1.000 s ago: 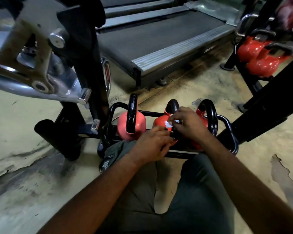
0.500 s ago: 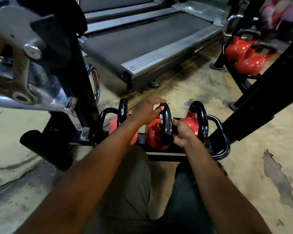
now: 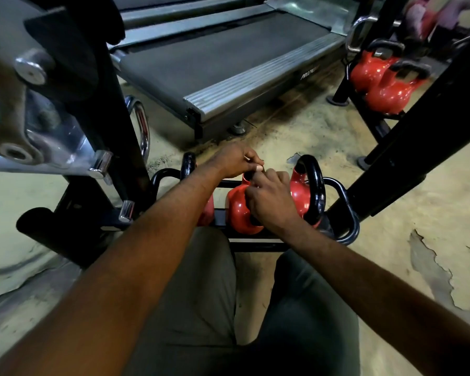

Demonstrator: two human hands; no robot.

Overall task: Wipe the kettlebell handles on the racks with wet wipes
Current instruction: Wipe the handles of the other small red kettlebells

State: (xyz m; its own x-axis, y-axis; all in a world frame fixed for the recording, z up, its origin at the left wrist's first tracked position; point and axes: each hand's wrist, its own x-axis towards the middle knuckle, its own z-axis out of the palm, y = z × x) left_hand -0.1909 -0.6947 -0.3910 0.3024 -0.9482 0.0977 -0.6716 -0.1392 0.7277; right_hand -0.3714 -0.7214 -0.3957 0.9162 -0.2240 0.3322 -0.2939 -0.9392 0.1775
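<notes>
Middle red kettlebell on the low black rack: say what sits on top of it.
The left hand and right hand sit over the red kettlebell, close together. They hide its handle; any wipe is hidden too.

Centre of frame: a low black tubular steel rack carries three red kettlebells with black loop handles. The right hand curls over the middle kettlebell, hiding its handle. The left hand, fingers curled, meets it from above. Upper centre: a grey treadmill deck.
</notes>
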